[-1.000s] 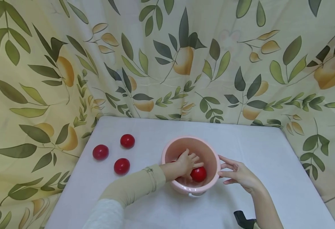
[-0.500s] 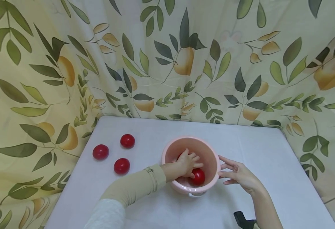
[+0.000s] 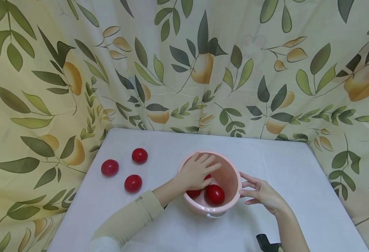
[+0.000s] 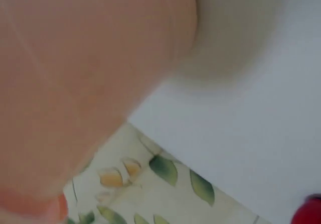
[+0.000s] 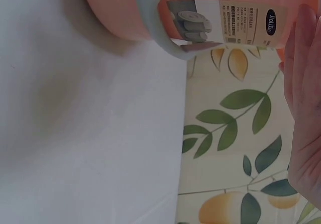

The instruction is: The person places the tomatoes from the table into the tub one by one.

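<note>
While the pink bucket [image 3: 231, 182] stands on the white table [image 3: 282, 164], the left hand [image 3: 198, 171] is positioned over the left part of its opening, fingers spread; whether the palm contacts the ball beneath cannot be determined. The right hand [image 3: 263, 194] is at the bucket's right side, fingers extended and slightly parted, fingertips touching the outer rim. Inside the bucket, the front ball [image 3: 214, 195], red, lies toward the front, its top fully exposed. The side ball [image 3: 193, 194] is to its left, partly hidden; the covered ball [image 3: 207, 177] shows only in part beneath the left hand. Within the bucket's opening, the gap along the right wall is unobstructed. Well apart to the left of the bucket, three red balls form a triangle: the near ball [image 3: 133, 183], the far ball [image 3: 139, 156] and the outer ball [image 3: 110, 168]. A broad strip of table separates them from the bucket; the left sleeve [image 3: 137, 217] crosses its front end. Behind the bucket, the far table edge runs before the patterned curtain [image 3: 184, 70]. Right of the bucket, the surface extends past the right hand to the slanting side edge. A pale handle [image 5: 153, 28] curves down the bucket's outer wall beside a printed label [image 5: 241, 20].
</note>
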Motion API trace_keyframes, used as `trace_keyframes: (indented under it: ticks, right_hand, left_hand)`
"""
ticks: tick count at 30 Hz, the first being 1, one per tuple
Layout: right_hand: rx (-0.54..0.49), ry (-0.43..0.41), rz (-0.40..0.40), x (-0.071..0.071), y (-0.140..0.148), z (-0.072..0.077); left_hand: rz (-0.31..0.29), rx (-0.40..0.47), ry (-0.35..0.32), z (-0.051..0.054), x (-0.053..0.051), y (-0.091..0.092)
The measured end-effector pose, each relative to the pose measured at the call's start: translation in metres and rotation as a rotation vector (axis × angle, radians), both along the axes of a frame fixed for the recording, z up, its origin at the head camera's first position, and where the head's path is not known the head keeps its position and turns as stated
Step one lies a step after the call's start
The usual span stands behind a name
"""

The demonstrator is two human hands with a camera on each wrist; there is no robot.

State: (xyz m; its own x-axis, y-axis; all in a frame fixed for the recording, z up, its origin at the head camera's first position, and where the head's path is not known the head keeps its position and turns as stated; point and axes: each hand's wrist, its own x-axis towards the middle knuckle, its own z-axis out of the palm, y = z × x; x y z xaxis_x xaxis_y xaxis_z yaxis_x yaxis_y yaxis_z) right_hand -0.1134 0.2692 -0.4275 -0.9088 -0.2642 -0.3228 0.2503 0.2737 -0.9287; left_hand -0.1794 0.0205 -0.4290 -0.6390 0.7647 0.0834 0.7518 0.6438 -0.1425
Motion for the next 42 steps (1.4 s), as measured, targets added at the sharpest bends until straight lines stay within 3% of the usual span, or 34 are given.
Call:
trace_keyframes:
  ticks: [4,8,12,16,21,26,31,42]
  right_hand:
    - [-0.012,0.009,0.009,0.001,0.000,-0.001]
    - [-0.016,0.009,0.015,0.000,0.001,-0.001]
    - [-0.005,0.011,0.014,0.000,0.002,0.000]
    - [0.004,0.000,0.002,-0.001,0.002,0.000]
    - [0.014,-0.015,-0.017,-0.001,0.000,-0.001]
    - [0.003,0.002,-0.006,0.000,0.001,-0.002]
    - [-0.007,0.011,-0.002,0.000,0.001,-0.003]
    - [-0.030,0.019,0.014,0.001,0.002,-0.003]
  left_hand:
    - [0.078,0.117,0.030,0.004,0.008,-0.033]
    - [0.221,0.156,0.003,0.005,0.018,-0.071]
    - [0.367,0.192,-0.008,0.000,0.024,-0.109]
    - [0.473,0.272,-0.007,-0.015,0.026,-0.144]
    - [0.590,0.347,-0.041,-0.042,0.035,-0.178]
    - [0.701,0.350,-0.094,-0.070,0.049,-0.199]
    - [0.764,0.364,-0.110,-0.091,0.058,-0.212]
    - [0.813,0.368,-0.137,-0.109,0.061,-0.226]
